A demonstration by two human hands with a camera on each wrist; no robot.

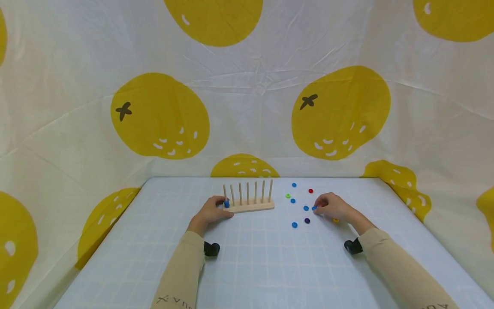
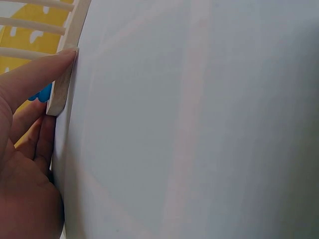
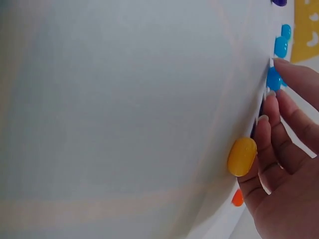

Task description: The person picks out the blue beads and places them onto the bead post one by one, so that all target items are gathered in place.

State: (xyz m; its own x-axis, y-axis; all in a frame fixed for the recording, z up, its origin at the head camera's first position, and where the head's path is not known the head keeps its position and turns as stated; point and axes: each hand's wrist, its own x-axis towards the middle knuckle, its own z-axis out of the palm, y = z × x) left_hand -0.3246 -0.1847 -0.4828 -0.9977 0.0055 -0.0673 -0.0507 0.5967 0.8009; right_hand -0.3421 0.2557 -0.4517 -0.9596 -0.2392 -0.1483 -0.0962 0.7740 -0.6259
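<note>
Where the rack (image 1: 251, 207) ends, left fingers (image 2: 40, 72) grip, loose beads (image 1: 306, 208) apart.

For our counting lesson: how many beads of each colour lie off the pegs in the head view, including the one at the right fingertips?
Blue beads: 5
Red bead: 1
Green bead: 1
Purple bead: 1
Yellow bead: 1
Total: 9

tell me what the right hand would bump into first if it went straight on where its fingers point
Beyond the pinched blue bead, the right hand would probably meet the next blue bead, just to the left, though the hand's exact height and heading are hard to judge.
</note>
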